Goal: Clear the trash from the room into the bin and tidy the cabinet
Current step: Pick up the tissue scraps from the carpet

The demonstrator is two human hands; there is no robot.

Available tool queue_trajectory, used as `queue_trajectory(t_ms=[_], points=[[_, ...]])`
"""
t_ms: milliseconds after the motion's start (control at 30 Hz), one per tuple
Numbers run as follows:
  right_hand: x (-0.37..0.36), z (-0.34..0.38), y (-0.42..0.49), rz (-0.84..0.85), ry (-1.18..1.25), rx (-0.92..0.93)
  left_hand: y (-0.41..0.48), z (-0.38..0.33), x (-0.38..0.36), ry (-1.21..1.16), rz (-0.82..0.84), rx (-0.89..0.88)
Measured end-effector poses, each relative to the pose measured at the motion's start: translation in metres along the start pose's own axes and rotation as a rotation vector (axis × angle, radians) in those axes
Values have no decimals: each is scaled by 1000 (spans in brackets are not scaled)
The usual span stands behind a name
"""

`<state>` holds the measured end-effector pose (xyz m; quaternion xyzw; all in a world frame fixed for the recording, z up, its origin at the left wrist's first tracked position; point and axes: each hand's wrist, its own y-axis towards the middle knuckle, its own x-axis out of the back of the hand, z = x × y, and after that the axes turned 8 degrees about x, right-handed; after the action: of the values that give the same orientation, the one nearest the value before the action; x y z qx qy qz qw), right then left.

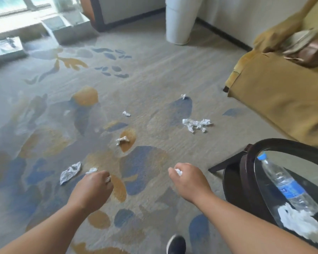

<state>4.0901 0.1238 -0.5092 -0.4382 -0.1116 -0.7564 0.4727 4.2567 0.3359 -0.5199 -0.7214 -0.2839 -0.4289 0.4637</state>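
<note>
Both hands hover low over the carpet (154, 57), left hand (92, 187) and right hand (189, 180) each clenched round a tissue scrap, with the next crumpled tissue (70, 172) just beside the left, lying long-axis diagonally.

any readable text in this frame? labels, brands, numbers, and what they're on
Nothing can be read with confidence.
Water bottle on the glass table: its blue label carries white marks, too blurred to read.
Crumpled tissues on the carpet: blank, no print visible.
Sofa and the tall white stand: no text or logo visible.
</note>
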Motion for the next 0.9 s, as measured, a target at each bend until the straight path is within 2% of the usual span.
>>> queue_trajectory(t_ms=[167, 500, 900], points=[[38, -52, 58, -67, 13, -89, 67, -82, 11, 49, 67, -114], [124, -126, 194, -95, -8, -241, 214, -222, 39, 52, 61, -228], [159, -191, 374, -158, 0, -377, 409, -350, 47, 110, 160, -342]])
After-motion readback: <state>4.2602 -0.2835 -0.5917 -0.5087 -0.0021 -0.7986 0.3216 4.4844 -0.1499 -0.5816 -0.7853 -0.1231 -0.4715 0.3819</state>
